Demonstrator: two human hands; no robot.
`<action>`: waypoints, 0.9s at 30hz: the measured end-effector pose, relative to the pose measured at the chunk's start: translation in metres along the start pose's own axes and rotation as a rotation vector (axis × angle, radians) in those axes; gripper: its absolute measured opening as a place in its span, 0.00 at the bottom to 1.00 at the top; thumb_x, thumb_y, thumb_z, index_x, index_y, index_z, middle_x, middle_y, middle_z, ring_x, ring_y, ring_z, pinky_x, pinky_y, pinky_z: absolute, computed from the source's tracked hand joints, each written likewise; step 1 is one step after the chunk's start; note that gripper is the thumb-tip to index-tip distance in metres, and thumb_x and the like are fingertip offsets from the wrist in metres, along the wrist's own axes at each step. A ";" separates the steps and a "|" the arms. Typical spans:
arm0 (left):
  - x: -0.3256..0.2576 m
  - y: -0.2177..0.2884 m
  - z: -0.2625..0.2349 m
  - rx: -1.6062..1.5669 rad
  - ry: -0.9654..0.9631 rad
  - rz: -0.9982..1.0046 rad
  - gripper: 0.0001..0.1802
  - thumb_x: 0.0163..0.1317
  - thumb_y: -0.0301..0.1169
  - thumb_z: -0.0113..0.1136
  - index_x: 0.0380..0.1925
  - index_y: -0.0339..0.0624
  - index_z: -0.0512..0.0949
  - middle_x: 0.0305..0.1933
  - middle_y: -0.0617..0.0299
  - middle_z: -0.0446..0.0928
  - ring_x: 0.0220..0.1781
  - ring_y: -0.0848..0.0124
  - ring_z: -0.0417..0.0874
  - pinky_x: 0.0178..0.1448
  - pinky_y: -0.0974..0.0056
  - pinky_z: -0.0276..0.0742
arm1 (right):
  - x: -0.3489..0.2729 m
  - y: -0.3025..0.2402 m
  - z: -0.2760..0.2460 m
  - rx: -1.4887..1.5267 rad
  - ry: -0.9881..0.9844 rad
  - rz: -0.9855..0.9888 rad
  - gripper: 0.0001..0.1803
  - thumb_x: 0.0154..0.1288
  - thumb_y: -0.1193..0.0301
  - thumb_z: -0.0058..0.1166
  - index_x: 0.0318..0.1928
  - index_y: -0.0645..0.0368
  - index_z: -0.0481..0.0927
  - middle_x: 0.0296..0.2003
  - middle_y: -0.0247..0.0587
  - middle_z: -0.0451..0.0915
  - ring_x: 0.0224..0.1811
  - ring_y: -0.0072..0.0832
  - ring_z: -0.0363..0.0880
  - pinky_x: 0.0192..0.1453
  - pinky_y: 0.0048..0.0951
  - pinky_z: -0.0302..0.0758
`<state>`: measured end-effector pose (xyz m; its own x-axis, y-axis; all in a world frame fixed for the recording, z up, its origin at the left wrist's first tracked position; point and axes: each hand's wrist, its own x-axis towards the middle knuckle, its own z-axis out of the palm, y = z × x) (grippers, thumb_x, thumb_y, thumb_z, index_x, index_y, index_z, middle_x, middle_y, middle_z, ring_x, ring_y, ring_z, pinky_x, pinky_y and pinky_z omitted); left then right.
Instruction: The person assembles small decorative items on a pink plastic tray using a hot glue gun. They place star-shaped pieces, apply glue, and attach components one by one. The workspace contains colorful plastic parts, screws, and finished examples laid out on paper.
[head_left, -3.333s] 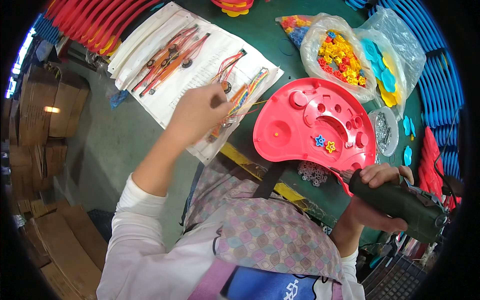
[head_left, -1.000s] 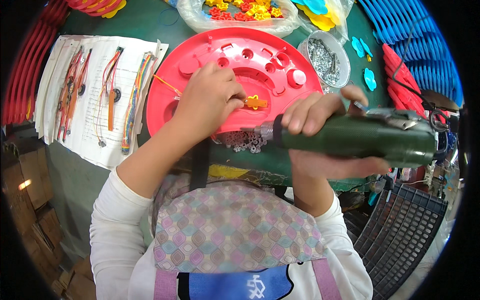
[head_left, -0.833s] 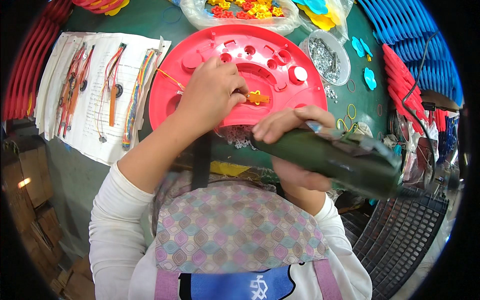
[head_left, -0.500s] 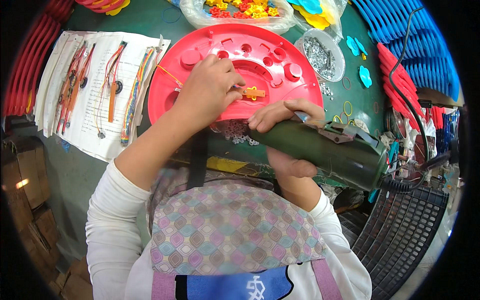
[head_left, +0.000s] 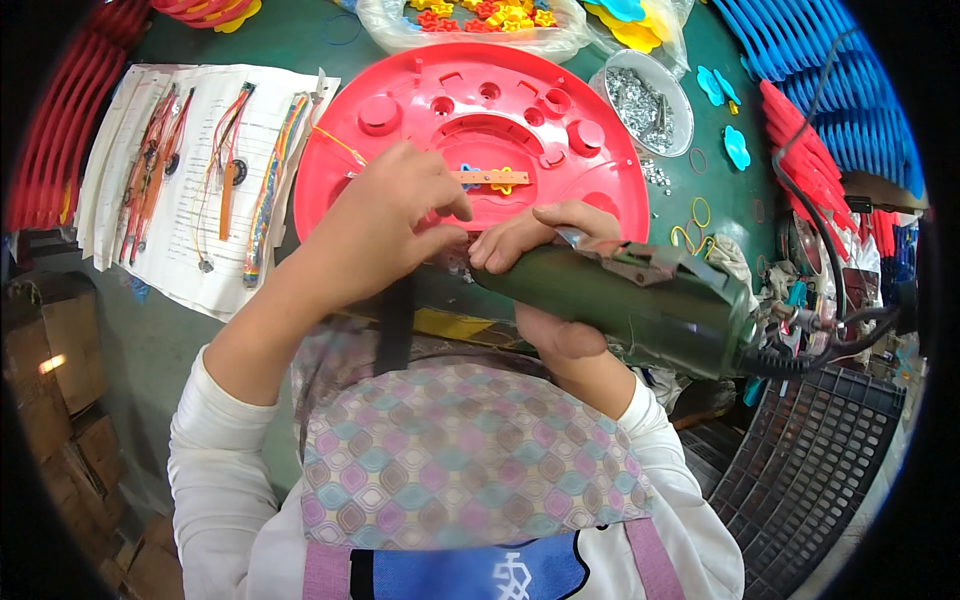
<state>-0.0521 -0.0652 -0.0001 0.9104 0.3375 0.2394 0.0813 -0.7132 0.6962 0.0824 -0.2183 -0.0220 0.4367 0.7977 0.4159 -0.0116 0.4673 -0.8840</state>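
A green electric screwdriver with a cable is held in my right hand, fingers over its top and thumb below. My left hand is by the tool's front end, thumb and forefinger apart; I make out nothing between them. Beyond the hands lies a round red plastic shell with moulded posts and recesses. Across its middle sits a narrow orange-brown strip, with a yellow star piece and a blue star piece at it. The tool's tip is hidden near my left hand.
A white tub of screws stands right of the shell. Wired boards lie on paper sheets at the left. A bag of star pieces is at the back; blue parts are stacked far right. Rubber bands lie nearby.
My left hand has let go of the strip and drawn back toward me, beside the screwdriver's front. My right hand and the screwdriver have shifted slightly left. The strip stays on the shell.
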 end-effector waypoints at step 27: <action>0.027 0.015 0.019 0.000 -0.020 0.173 0.08 0.52 0.29 0.75 0.33 0.44 0.85 0.34 0.61 0.75 0.42 0.60 0.75 0.49 0.56 0.74 | 0.039 -0.042 -0.037 0.282 0.132 -0.269 0.65 0.50 0.13 0.37 0.65 0.61 0.66 0.27 0.42 0.78 0.28 0.37 0.80 0.36 0.40 0.81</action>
<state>-0.0188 -0.0787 0.0040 0.9186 0.1976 0.3422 -0.0772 -0.7595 0.6459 0.1333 -0.2207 0.0241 0.5693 0.5854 0.5772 -0.1196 0.7536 -0.6463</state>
